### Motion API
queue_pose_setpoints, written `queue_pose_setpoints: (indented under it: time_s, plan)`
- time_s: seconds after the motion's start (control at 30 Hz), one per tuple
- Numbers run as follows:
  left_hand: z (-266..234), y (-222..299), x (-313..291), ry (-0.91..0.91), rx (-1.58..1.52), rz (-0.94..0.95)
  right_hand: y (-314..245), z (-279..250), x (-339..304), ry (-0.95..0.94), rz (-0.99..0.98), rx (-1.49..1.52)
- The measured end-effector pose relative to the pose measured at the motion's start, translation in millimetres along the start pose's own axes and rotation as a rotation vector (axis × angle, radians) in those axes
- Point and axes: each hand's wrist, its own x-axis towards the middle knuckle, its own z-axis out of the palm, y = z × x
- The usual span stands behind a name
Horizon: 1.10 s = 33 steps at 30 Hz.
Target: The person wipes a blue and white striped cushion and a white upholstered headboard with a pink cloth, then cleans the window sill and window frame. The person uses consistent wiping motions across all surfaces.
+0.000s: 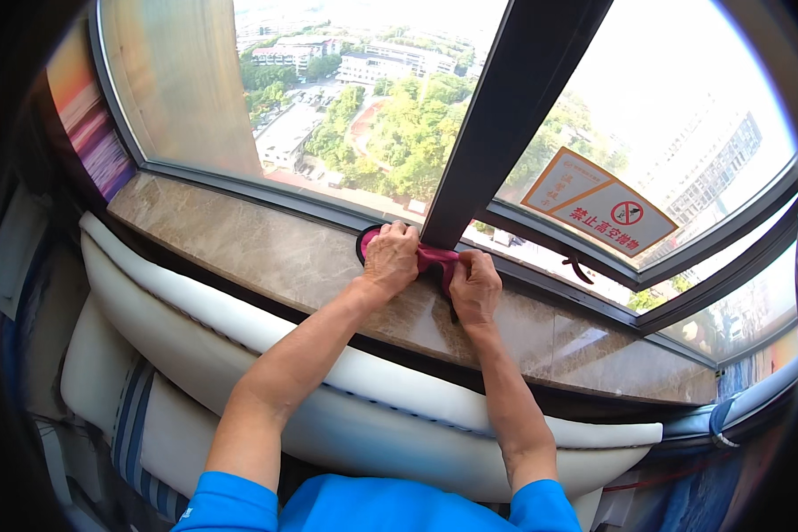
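Note:
Both my arms reach over a white seat back to a stone window sill [257, 235]. A magenta cloth piece with black edging [435, 256] is stretched between my hands, just above the sill at the foot of the dark window post. My left hand [391, 259] is closed on its left part, where a rounded black edge shows. My right hand [475, 288] pinches the other end, and a strip of the cloth hangs beside its fingers. The exact kind of item cannot be made out, since my hands cover much of it.
The thick dark window post [516, 115] rises just beyond my hands. To the right, a window sash with an orange-bordered warning sticker [599, 202] stands tilted open, its dark handle [578, 269] low on the frame. The padded white seat back [390, 390] runs along the sill's near side.

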Motion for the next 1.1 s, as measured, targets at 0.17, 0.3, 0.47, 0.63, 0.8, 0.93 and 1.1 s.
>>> queue_pose_setpoints:
  time_s: [0.17, 0.3, 0.47, 0.63, 0.8, 0.93, 1.1]
  plan:
    - [4, -4, 5, 0.040, 0.021, 0.036, -17, 13, 15, 0.059, 0.094, 0.094]
    - [2, 1, 16, 0.307, -0.334, -0.034, -43, -1, 40, 0.119, 0.026, 0.107]
    - [-42, 35, 34, 0.550, -0.664, 0.017, -73, -23, 78, 0.296, -0.035, 0.166]
    - [-21, 29, 23, 0.387, -0.511, 0.024, -39, -10, 52, 0.248, -0.018, 0.108]
    - [-1, 10, 19, 0.110, -0.450, -0.178, -16, 12, 18, 0.136, 0.121, 0.106]
    - [-24, 30, 31, 0.319, -0.694, -0.099, -24, -1, 44, 0.186, 0.159, 0.219]
    - [-68, 61, 60, 0.505, -0.718, -0.006, -70, -30, 102, 0.244, 0.091, 0.398]
